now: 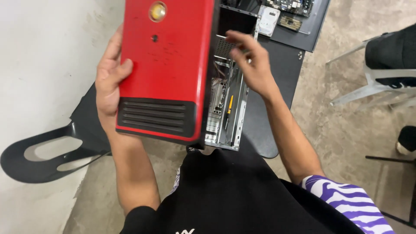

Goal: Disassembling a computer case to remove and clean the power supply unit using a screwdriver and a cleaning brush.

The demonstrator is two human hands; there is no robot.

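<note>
Black fabric [225, 195] fills the lower edge of the view, nearest of all. Above it stands an open computer case with a glossy red plastic front panel [167, 65], leaning on a dark table [277, 78]. Left hand [110, 82] clasps the panel's edge — thumb pressed on the red face. Right hand [251, 60] hovers at the bare metal chassis [229, 112], fingers loosely spread, holding nothing — a yellow-handled screwdriver [229, 110] lies inside.

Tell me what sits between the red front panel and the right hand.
In the head view, the case's open metal frame lies between the red front panel and the right hand; a yellow-handled screwdriver rests inside.
</note>
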